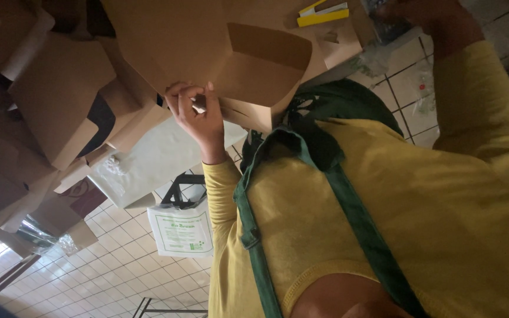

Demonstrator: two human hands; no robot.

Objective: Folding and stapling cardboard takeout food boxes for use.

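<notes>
1. Cardboard box [266, 56], brown and open, is held up in front of my chest, beside other folded cartons [60, 94].
2. Left hand [198, 115]: fingers pinched together on the box's lower flap edge.
3. Right hand [437, 20] is by clear plastic wrap [384, 53]; I cannot tell its grip.
4. I judge the box light, thin and easily creased, so it is best held at its folded corners, not mid-panel.

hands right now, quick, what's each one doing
Left hand: fingers closed on the edge of the brown cardboard box.
Right hand: partly out of frame, grip cannot be told.
</notes>
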